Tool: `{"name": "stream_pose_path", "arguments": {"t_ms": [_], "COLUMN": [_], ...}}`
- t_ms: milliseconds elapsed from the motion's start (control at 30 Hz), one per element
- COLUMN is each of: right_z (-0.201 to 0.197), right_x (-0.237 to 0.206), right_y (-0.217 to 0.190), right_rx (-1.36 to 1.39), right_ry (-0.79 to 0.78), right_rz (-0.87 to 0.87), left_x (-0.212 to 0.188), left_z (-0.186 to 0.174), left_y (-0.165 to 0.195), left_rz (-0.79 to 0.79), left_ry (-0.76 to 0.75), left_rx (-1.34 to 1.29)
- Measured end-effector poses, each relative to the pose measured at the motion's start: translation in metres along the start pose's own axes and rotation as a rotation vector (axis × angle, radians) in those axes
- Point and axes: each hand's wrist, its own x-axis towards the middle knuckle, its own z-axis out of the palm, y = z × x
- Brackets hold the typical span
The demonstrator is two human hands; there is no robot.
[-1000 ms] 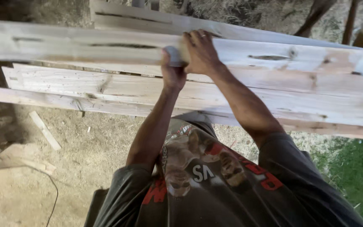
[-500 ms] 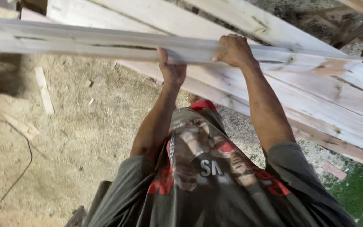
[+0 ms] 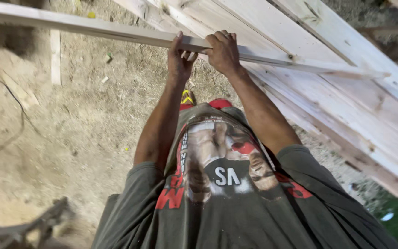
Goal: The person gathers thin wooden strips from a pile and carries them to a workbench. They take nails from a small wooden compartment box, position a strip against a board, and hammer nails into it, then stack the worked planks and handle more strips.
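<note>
Pale, long wooden plank gripped by both hands at upper centre of the frame.
Left hand and right hand clench its edge side by side, above stacked pale boards at right and sawdust-covered ground.

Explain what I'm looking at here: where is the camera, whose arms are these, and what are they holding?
The camera sits on a person's head and looks straight down, so you see their own chest, arms and the ground below. There is no machine. The left hand and the right hand grip one long thin wooden board, side by side, fingers curled over its top edge. The board is held on edge and runs from the far left across to the right. Under it on the right lies a stack of wider pale planks. The ground is sandy dirt with a loose wood strip and a thin cable.
</note>
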Motion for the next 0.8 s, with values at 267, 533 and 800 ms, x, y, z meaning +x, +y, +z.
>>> {"name": "stream_pose_path", "arguments": {"t_ms": [267,533,800], "right_z": [-0.01,-0.004,0.046], "right_x": [-0.032,-0.026,0.001], "right_y": [-0.04,-0.117,-0.21], "right_rx": [0.17,0.375,0.646], "right_ry": [-0.13,-0.297,-0.448], "right_rz": [0.044,0.225,0.141], "left_x": [-0.084,-0.141,-0.184], "left_z": [-0.014,-0.068,-0.123], "left_y": [-0.004,0.0,0.069], "left_rz": [0.146,0.328,0.439], "left_ry": [0.283,0.2,0.152], "left_rx": [-0.02,-0.133,-0.187]}}
